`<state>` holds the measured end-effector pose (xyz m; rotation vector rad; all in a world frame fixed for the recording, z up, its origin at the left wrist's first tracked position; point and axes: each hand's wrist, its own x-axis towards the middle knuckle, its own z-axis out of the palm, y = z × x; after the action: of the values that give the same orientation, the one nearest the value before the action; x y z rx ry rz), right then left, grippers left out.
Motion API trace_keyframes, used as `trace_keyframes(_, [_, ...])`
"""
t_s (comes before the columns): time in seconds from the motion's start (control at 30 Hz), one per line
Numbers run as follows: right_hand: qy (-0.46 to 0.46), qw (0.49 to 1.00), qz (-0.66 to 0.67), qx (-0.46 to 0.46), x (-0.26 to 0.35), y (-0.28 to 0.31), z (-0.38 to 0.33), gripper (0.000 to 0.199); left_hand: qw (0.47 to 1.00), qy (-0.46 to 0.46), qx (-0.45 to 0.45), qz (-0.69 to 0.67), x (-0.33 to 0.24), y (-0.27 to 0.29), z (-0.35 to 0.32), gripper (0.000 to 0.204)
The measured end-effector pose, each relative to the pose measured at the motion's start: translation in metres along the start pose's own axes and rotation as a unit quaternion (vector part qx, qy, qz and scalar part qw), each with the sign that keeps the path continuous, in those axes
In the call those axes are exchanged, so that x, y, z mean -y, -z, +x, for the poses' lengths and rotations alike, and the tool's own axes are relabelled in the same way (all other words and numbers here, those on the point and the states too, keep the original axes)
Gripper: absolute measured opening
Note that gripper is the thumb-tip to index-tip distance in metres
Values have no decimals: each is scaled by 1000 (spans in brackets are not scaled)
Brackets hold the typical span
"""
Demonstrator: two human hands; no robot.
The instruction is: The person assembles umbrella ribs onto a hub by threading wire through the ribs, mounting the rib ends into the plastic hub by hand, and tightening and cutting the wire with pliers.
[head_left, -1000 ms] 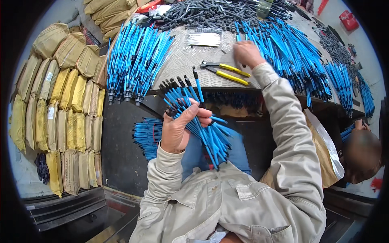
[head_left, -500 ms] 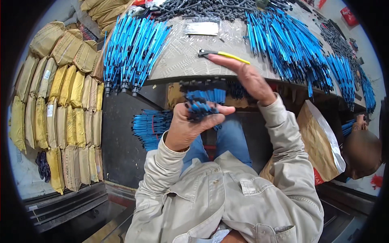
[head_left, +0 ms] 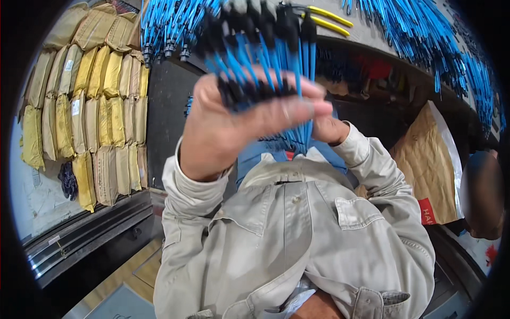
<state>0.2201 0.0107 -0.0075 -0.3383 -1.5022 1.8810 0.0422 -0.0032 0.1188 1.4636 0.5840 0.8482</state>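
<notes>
My left hand [head_left: 228, 125] is closed round a bundle of thin blue rods with black ends [head_left: 268, 58], held up close in front of me and blurred by motion. The rods' black tips point away, toward the bench. Just behind the left fingers, by the lower part of the bundle, is my right hand [head_left: 330, 128]; its fingers are mostly hidden, so its grip does not show. Past the bundle, pliers with yellow handles [head_left: 329, 22] lie on the bench.
More blue rods lie at the bench's left [head_left: 183, 24] and right [head_left: 404, 32]. Stacked wrapped packages [head_left: 85, 106] fill the left side. To my right stand a large brown paper bag [head_left: 425, 159] and another person [head_left: 483, 191].
The bundle and my left hand have come up closer to me. My right hand has moved from over the bench edge down beside the bundle. The view has shifted, with the bench now higher.
</notes>
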Motion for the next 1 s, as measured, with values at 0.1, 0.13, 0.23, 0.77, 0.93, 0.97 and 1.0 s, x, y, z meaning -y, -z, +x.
trace_keyframes(0.1, [-40, 994, 92, -32, -35, -5, -17, 96, 994, 59, -52, -71, -7, -8, 3, 30])
trace_keyframes(0.13, [-77, 983, 161, -30, -53, -4, -30, 93, 988, 83, -77, -104, -9, -10, 5, 30])
trace_keyframes(0.23, [-145, 942, 302, -26, -90, -9, -52, 88, 985, 98, -107, -90, -9, -11, 11, 30])
trace_keyframes(0.77, [185, 981, -33, 38, 0, 29, 28, 93, 888, 409, 173, -118, -15, 26, 4, 36])
trace_keyframes(0.93, [60, 985, 162, 8, 3, 59, 73, 99, 753, 372, 28, -542, 31, 33, 15, 37])
trace_keyframes(0.97, [40, 985, 169, -19, 4, 73, 79, 99, 755, 368, 37, -542, 46, 37, 21, 37])
trace_keyframes(1.0, [41, 986, 160, -21, 5, 87, 85, 99, 795, 323, 26, -513, 65, 42, 27, 36])
